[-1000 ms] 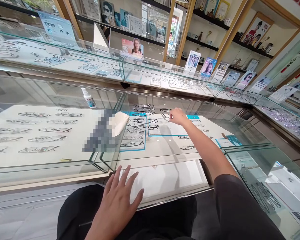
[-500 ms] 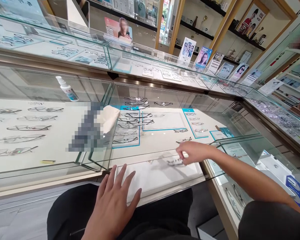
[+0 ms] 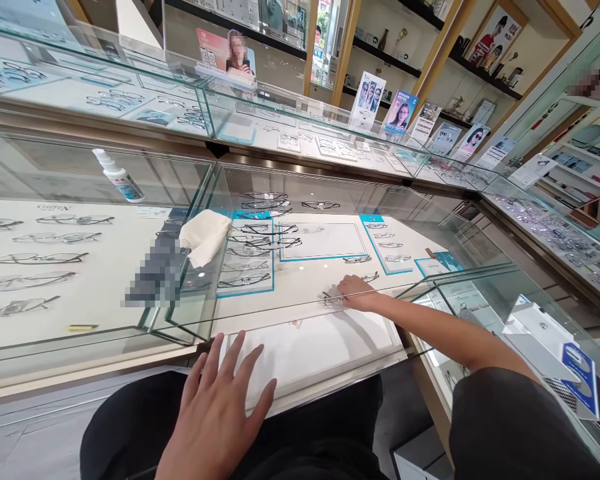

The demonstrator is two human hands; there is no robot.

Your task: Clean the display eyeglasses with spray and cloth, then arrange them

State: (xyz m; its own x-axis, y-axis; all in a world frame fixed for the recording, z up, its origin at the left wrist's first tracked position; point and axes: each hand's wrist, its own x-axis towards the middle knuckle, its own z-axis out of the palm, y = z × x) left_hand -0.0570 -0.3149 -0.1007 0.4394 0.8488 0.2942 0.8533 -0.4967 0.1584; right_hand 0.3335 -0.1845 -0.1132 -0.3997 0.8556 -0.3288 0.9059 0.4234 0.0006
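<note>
My right hand [image 3: 357,293] reaches into the display case over its white floor, fingers closed on a pair of eyeglasses [image 3: 333,300]. The lenses stick out to the left of the fingers. Just beyond the hand lies another pair, partly covered by it. My left hand [image 3: 223,400] is spread open with nothing in it, by the near left edge of the pulled-out white drawer [image 3: 320,350]; whether it touches the drawer I cannot tell. Several dark-framed glasses [image 3: 265,243] sit in the case to the left of my right hand.
On the glass counter stand a spray bottle [image 3: 119,175] and a cream cloth [image 3: 205,237]. A yellow item [image 3: 83,327] lies at the left. White boxes [image 3: 543,333] rest on the right-hand case. Glass panel edges surround the drawer opening.
My right hand has moved forward and left with the eyeglasses, from above the drawer to deeper over the case floor. My left hand stays spread, shifted slightly left in view.
</note>
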